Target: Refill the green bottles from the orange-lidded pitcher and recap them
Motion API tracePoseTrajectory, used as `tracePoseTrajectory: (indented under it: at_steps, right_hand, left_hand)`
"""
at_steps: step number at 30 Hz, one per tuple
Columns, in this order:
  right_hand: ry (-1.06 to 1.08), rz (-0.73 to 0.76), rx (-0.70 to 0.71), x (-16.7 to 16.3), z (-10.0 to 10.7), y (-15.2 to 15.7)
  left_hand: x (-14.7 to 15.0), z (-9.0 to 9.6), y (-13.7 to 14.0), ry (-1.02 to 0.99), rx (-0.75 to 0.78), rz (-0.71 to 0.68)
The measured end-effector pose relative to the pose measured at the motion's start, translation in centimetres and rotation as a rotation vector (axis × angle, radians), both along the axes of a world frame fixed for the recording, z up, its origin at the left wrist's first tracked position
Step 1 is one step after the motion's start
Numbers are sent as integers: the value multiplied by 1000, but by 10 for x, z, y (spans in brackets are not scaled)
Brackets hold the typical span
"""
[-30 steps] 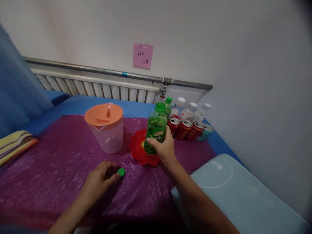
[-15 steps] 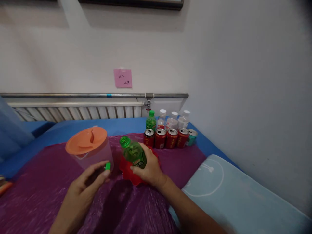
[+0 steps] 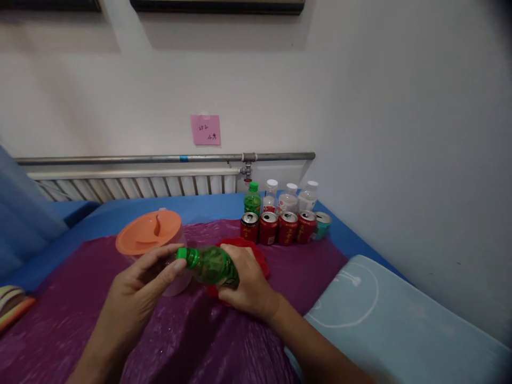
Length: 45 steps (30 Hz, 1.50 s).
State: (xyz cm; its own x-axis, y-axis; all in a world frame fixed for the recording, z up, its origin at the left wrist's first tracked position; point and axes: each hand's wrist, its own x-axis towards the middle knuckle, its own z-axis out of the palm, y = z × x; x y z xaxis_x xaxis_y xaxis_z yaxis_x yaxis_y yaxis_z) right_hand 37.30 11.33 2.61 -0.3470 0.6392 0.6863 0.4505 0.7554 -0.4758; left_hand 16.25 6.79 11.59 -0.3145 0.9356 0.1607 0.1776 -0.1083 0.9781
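My right hand (image 3: 250,280) is wrapped round a green plastic bottle (image 3: 212,264), which is tilted nearly level with its neck to the left. At the mouth of the bottle, my left hand (image 3: 146,280) pinches a green bottle cap (image 3: 181,253) between thumb and fingers. The cap meets the neck; whether it is threaded on I cannot tell. Under the bottle and my right hand lies a red scalloped dish (image 3: 260,258), partly hidden. Behind my left hand stands a clear pitcher with an orange lid (image 3: 140,234).
Several red cans (image 3: 288,229) and a teal can (image 3: 322,226) stand in a row at the back right. Behind them are a capped green bottle (image 3: 252,200) and clear bottles (image 3: 288,198) with white caps. Purple plastic sheeting (image 3: 192,341) covers the surface; a light blue mat (image 3: 372,320) lies right.
The bottle has tipped from slanting upward to nearly level, and its neck has come to the cap in my left hand. The whole view has shifted slightly.
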Motion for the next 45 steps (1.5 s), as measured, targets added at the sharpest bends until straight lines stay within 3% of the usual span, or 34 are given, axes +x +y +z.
tracePoseTrajectory:
  at_steps: [8, 16, 23, 30, 36, 41, 45]
  right_hand:
    - [-85, -10, 117, 1, 6, -3]
    - [-116, -23, 127, 2, 3, -6]
    - [-57, -65, 138, 1, -1, -5]
    - [11, -131, 173, 1, -4, -4]
    - [102, -161, 196, 4, -3, -4]
    - [116, -171, 60, 3, -1, -2]
    - [209, -172, -69, 16, 6, 3]
  left_hand:
    - [-19, 4, 2, 341, 68, -133]
    - [-22, 7, 3, 636, 154, -179]
    - [-8, 4, 4, 641, 136, -170]
    - [19, 21, 4, 621, 335, -154]
    - [23, 22, 11, 678, 272, -165]
    - [33, 30, 21, 677, 122, -169]
    - [45, 50, 36, 722, 143, -76]
